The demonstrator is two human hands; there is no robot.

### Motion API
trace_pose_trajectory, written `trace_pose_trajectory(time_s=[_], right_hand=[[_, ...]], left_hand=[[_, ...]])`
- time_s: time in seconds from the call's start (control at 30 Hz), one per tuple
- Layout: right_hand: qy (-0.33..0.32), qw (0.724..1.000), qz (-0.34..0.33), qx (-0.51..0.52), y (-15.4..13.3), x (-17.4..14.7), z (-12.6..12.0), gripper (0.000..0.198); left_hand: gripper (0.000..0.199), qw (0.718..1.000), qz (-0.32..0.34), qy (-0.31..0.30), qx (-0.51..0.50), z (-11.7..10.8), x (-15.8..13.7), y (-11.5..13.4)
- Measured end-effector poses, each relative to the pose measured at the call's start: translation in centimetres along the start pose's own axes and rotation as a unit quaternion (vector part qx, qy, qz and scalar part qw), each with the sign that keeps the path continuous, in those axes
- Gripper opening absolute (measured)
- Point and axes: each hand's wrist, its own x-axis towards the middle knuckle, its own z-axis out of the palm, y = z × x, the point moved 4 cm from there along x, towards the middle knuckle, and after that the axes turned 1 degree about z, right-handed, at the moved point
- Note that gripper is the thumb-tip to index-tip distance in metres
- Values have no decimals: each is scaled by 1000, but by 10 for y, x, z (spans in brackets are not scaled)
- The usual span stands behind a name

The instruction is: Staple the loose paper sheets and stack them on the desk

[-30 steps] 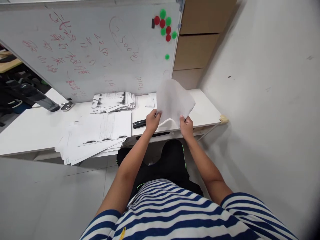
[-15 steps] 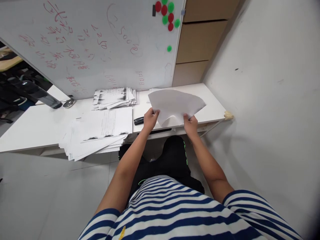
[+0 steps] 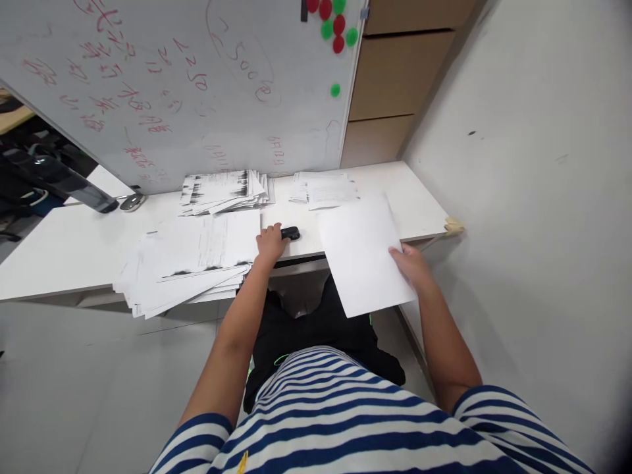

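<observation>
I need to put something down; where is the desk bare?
The desk's left end, left of the fanned papers; its right end, between the white sheet and wall. Crowded mid-desk: back papers, left hand at a black tool.

Stapler (image 3: 292,233) partly covered by left hand (image 3: 271,243); whiteboard (image 3: 296,118) cropped at top edge; print on papers (image 3: 212,243) illegibly small

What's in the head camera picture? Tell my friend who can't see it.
The person's right hand holds a white sheet of paper partly over a white desk, and the left hand is on a black stapler. Printed papers lie nearby; behind stands a whiteboard with red writing and round magnets.
</observation>
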Motion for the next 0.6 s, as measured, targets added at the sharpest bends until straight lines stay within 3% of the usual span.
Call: trace_pose_trajectory(time_s=[0.07, 0.2, 0.37, 0.5, 0.6], right_hand=[[-58, 997, 42, -6, 14, -3, 7, 28], [-138, 986, 92, -29, 21, -3, 17, 30], [-189, 964, 2, -185, -17, 30, 25, 45], [-175, 904, -102, -376, -68, 65, 40, 57], [-188, 866, -150, -439, -97, 88, 56, 64]], left_hand=[[38, 999, -1, -32, -3, 7, 6, -17], [35, 998, 41, -38, -5, 12, 14, -29], [35, 996, 65, -49, -22, 14, 20, -32], [34, 995, 72, -48, -53, 16, 22, -36], [37, 993, 70, -48, -79, 17, 21, -37]])
